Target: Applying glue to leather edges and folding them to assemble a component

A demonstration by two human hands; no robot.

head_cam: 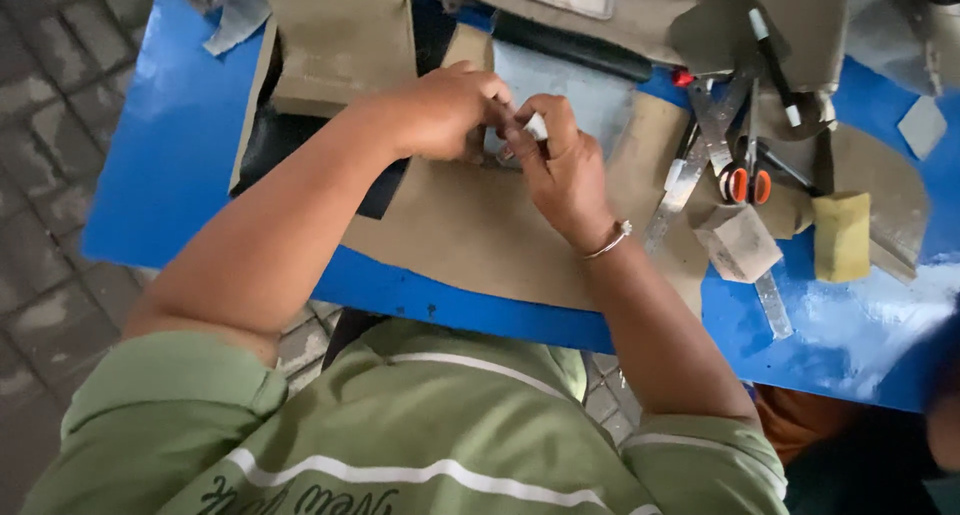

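**Two hands pinch a small white piece over the tan sheet**

We take the large tan sheet (480, 235) on the blue table (170, 165) as our landmark and place everything else by it.

Above the middle of the tan sheet, both hands meet. Our left hand (445, 110) is curled, its fingers drawn in narrow and pressed against the fingertips of the other hand. Our right hand (560, 165) is also closed in a tight pinch, holding a small white piece (536, 127) between thumb and fingers. We cannot tell whether the left fingers grip that piece too or only touch it. A thin bracelet (608, 241) circles the right wrist.

Just past the hands, at the far edge of the tan sheet, lies a pale grey-blue panel (570, 90). Left of the sheet's far corner a folded tan piece (340, 50) rests on a black piece (275, 140).

Off the right edge of the tan sheet lies a metal ruler (685, 180), and just beyond it scissors with orange handles (745, 180). Nearer to us from the scissors sits a small tan block (738, 243), and further right a yellow sponge (842, 237). A black tube (570, 45) lies beyond the sheet's far edge.
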